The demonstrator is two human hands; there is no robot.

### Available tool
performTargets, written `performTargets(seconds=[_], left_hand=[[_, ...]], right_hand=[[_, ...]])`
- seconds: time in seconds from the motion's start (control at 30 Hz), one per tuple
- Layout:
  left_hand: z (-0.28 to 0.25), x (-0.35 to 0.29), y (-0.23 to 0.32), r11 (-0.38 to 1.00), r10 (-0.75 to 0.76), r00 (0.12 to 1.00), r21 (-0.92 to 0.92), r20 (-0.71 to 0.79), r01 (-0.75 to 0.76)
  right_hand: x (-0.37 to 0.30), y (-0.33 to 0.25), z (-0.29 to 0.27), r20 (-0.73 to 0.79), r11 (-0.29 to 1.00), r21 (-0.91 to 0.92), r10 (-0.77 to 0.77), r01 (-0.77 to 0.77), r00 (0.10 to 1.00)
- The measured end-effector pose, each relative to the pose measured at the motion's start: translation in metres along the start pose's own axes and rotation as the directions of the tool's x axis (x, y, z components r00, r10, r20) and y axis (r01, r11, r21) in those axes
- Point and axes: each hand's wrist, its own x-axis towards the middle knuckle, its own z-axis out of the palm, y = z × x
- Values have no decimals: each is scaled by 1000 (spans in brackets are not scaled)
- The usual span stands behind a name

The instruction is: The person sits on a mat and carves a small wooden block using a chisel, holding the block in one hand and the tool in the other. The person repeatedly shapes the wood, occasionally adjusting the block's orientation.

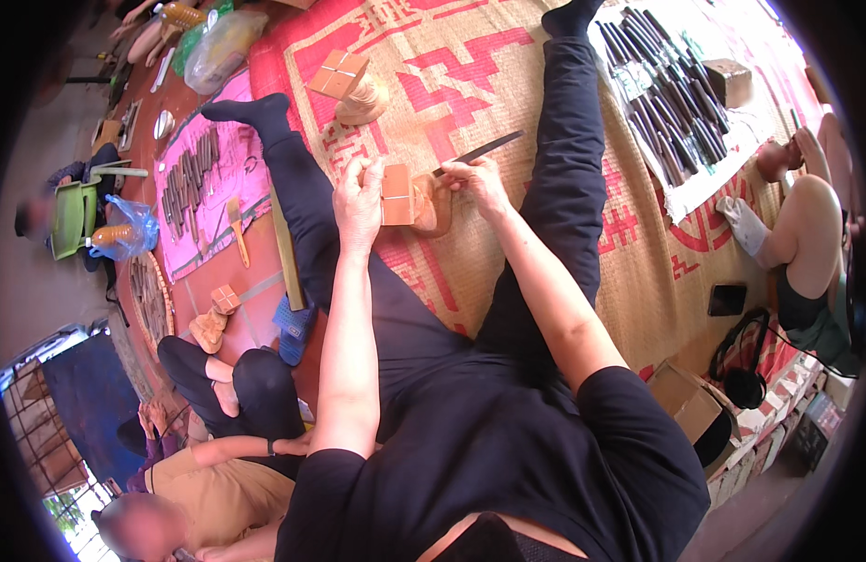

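Observation:
Between my spread legs, my left hand is closed on the square base of a wooden carving, its fingers along the left edge. The carving lies on its side, its rounded part pointing right. My right hand pinches a slim dark carving chisel, whose long end slants up to the right. The chisel's other end is close to the carving; I cannot tell whether it touches. Farther off on the mat stands a second wooden carving with a square block.
A woven mat with red patterns lies under me. Many dark chisels rest on a white cloth at right; more lie on a pink cloth at left beside a brush. People sit at both sides. A phone lies right.

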Motion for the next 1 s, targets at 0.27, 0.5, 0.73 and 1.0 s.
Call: performTargets(seconds=[0.27, 0.5, 0.73, 1.0], left_hand=[[2, 0, 3, 1000, 9, 1000, -21, -4, -9], [0, -1, 7, 1000, -16, 1000, -4, 6, 16], [-1, -1, 6, 1000, -17, 1000, -4, 18, 17], [2, -1, 0, 998, 56, 998, 25, -10, -55]], right_hand=[[-5, 10, 5, -83, 993, 116, 15, -6, 996], [-9, 18, 11, -44, 996, 89, 24, -20, 999], [-5, 10, 4, -59, 993, 112, -28, 35, 998], [-1, 7, -1, -104, 999, 51, 12, -7, 994]])
